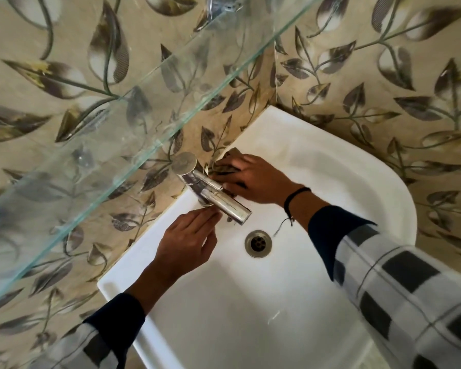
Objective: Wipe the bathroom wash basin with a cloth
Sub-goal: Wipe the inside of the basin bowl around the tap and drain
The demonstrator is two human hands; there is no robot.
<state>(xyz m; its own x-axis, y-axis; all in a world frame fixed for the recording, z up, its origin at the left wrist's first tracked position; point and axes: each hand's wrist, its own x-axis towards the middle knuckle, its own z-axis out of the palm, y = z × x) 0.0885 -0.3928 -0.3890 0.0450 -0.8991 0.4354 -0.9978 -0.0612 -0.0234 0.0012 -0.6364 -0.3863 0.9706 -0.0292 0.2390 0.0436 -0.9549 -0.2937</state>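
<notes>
The fingers (pixel 237 161) of the right hand (pixel 253 179), held together and nearly flat, are pressed on the dark cloth (pixel 223 168). It lies beneath them on the wash basin's (pixel 330 161) back ledge, at 1 o'clock of the tap (pixel 210 190). The left hand (pixel 189 241) is rested at 7 o'clock, fingers straight and together.

Walls: glossy beige tiles (pixel 383 62) printed with grey-brown leaves.
Shelf: clear glass shelf (pixel 104 115), green-edged, slanting across the upper left.
Bracket: chrome bracket (pixel 220 6) at its top end.
Light: soft, even.
</notes>
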